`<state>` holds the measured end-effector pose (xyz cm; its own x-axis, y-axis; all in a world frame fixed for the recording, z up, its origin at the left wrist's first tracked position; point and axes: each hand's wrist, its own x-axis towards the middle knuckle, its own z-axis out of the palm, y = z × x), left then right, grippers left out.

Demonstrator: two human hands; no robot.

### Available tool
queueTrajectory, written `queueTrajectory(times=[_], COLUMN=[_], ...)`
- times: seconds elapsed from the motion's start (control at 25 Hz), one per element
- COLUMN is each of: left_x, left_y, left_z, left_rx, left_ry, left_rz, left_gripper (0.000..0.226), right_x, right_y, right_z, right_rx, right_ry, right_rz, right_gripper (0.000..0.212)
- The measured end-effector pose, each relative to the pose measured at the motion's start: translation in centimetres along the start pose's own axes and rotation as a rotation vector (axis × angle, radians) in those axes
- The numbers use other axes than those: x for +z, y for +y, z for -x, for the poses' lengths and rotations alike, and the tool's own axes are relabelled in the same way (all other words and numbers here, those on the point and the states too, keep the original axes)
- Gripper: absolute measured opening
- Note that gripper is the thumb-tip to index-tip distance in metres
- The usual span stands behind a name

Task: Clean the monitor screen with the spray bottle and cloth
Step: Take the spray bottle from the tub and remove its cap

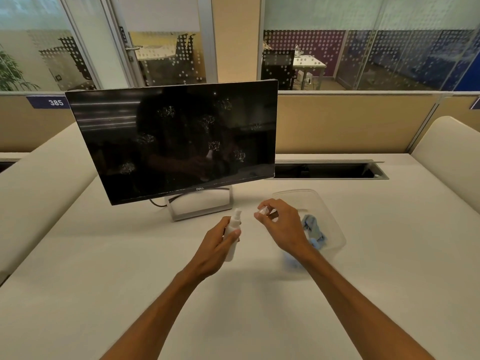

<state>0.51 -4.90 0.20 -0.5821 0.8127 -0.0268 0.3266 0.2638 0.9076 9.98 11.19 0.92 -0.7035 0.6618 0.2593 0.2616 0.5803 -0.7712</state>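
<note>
A black Dell monitor [171,141] stands on the white desk, its dark screen dotted with several patches of spray droplets. My left hand [217,245] grips a small white spray bottle [233,229] upright in front of the monitor's stand. My right hand [279,224] hovers just to the right of it, pinching the bottle's small clear cap [263,211] between thumb and fingers. A crumpled blue cloth [313,229] lies in a clear plastic container [335,237] right of my right hand, partly hidden by my wrist.
The monitor's silver stand [202,203] and a dark cable [155,202] sit beneath the screen. An open cable trough [330,170] runs along the desk's back edge. Beige partitions and glass office walls rise behind.
</note>
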Motion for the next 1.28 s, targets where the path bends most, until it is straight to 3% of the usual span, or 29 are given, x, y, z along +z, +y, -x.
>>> queueTrajectory(times=[0.28, 0.56, 1.0, 1.12, 1.28], left_x=[0.4, 1.1, 1.9, 1.9, 1.9], left_y=[-2.0, -1.9, -2.2, -2.2, -2.4], left_z=[-0.5, -0.7, -0.9, -1.0, -1.0], left_rx=[0.005, 0.041, 0.043, 0.032, 0.021], left_ry=[0.106, 0.102, 0.086, 0.09, 0.079], left_rz=[0.019, 0.013, 0.017, 0.021, 0.034], left_gripper=[0.035, 0.04, 0.04, 0.041, 0.039], right_x=[1.7, 4.0, 5.3, 3.9, 0.2], right_y=[1.8, 2.5, 2.8, 1.1, 0.5], right_z=[1.3, 2.0, 2.6, 2.5, 1.3], right_rx=[-0.008, 0.082, 0.137, 0.056, -0.089], right_ry=[-0.106, -0.316, -0.42, -0.329, 0.011], right_rz=[0.163, 0.481, 0.571, 0.555, 0.467], right_gripper=[0.021, 0.053, 0.042, 0.036, 0.03])
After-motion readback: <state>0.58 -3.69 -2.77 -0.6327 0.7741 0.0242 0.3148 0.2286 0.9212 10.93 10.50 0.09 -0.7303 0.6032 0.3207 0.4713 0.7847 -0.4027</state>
